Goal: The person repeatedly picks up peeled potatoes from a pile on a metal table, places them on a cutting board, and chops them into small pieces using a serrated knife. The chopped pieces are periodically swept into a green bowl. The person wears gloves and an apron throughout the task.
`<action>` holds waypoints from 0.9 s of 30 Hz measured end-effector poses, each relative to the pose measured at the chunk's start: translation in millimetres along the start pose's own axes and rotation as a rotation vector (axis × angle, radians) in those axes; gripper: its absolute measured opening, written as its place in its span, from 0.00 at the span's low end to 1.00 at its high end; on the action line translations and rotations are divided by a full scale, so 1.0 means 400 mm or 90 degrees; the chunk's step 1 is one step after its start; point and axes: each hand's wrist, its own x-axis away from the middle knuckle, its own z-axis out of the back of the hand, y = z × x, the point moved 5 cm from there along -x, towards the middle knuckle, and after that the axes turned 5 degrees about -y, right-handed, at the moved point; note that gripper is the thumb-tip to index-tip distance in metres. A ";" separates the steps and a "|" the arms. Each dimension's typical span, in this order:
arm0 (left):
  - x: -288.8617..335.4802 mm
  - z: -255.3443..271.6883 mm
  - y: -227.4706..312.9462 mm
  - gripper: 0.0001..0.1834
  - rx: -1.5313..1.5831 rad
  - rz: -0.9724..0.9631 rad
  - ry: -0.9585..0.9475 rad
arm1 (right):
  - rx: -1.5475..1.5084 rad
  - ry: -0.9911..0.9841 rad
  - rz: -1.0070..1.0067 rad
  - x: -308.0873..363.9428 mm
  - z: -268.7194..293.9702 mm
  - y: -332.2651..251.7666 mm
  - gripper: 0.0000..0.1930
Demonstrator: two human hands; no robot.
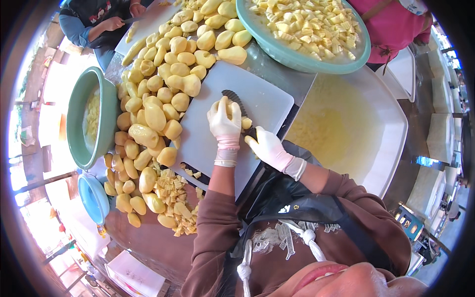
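On the white cutting board (264,91), my gloved left hand (225,119) is closed with its fingers curled down beside the blade. It grips a potato, mostly hidden under the glove. A small pale yellow potato piece (246,123) shows by the blade. My gloved right hand (269,147) is wrapped round the dark handle of a crinkle-cut knife. The knife's dark, wavy blade (232,95) slants across the board, its tip up and left past my left fingers. Peeled potatoes (155,116) lie heaped along the board's left side. Cut potato pieces (173,195) are piled near my left forearm.
A large green basin (262,42) of cut potatoes stands beyond the board. Right is a white tub (381,163) of yellowish liquid. Left are another green basin (74,119) and a blue basin (93,198). One co-worker's hand (114,23) is far left; someone in pink (391,29) stands far right.
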 end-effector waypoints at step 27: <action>-0.498 -0.142 0.254 0.18 0.605 0.008 0.022 | 0.533 0.417 0.123 -0.066 0.887 -0.248 0.21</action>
